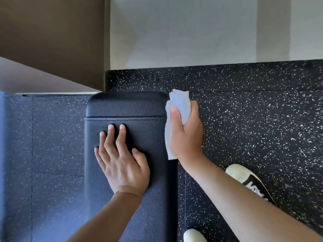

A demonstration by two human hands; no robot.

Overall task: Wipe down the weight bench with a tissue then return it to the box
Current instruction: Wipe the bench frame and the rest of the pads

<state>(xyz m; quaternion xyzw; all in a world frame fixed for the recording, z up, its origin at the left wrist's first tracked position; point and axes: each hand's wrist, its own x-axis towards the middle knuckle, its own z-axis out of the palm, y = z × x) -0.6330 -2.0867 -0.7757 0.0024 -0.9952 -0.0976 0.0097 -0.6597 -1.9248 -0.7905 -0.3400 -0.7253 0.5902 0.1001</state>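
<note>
Soft, even daylight, small shadows under the fingertips — sharp at centre, with wide-angle bending and slight blur toward the edges.

Head view, steeply downward, close over bench [125,109]

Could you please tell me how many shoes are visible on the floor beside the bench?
2. One black-and-white shoe is on the speckled floor right of the bench, below the right forearm. A second shoe's pale toe shows at the bottom edge; the rest is cut off.
</note>
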